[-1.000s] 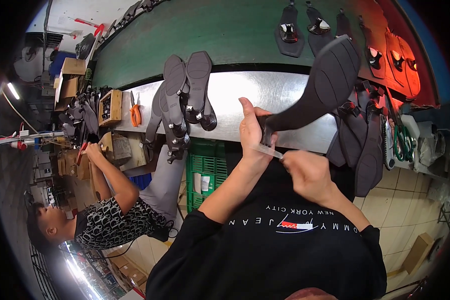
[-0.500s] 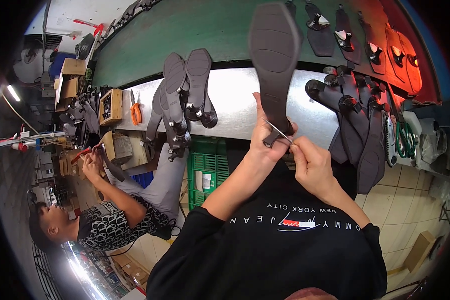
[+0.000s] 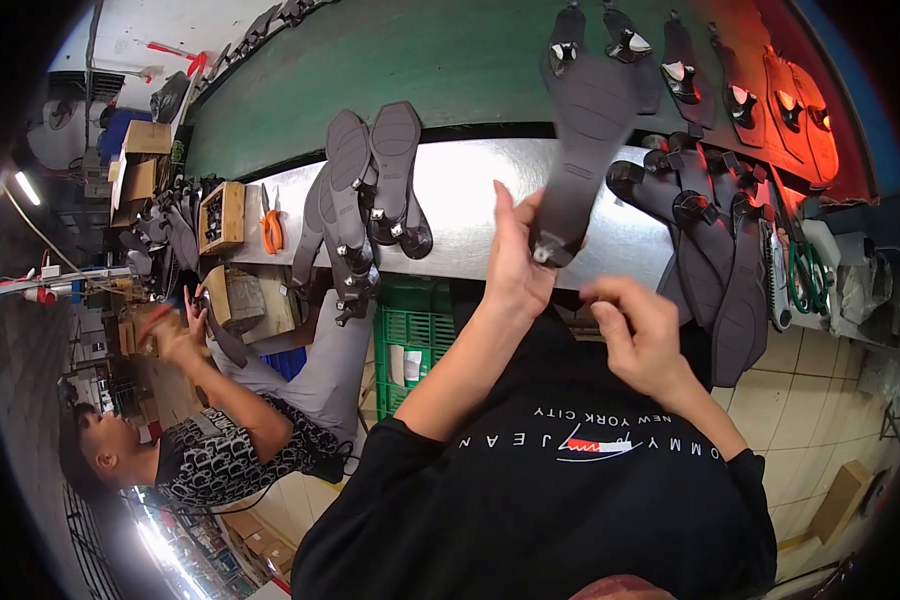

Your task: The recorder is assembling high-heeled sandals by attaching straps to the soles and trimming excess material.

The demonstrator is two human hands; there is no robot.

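Observation:
My left hand is closed round the narrow heel end of a dark grey sandal sole, held up with its tread showing. The wide toe end points away over the green belt. A small shiny metal piece shows at the heel end, by my left fingers. Off to the right and apart from the sole, my right hand is closed, its thumb against the curled fingers. Whatever it may hold is hidden. Several similar dark soles with small metal pieces lie piled on the steel bench to the left.
More dark sandals are heaped on the bench's right. Beside them are green-handled scissors. Orange-handled pliers and a wooden box lie left. Sandals line the green belt. A co-worker sits left, near a green crate.
My right hand has moved away from the sole's heel end, and the thin metal strip seen between my hands no longer shows. The sole has tilted, its toe end swinging right.

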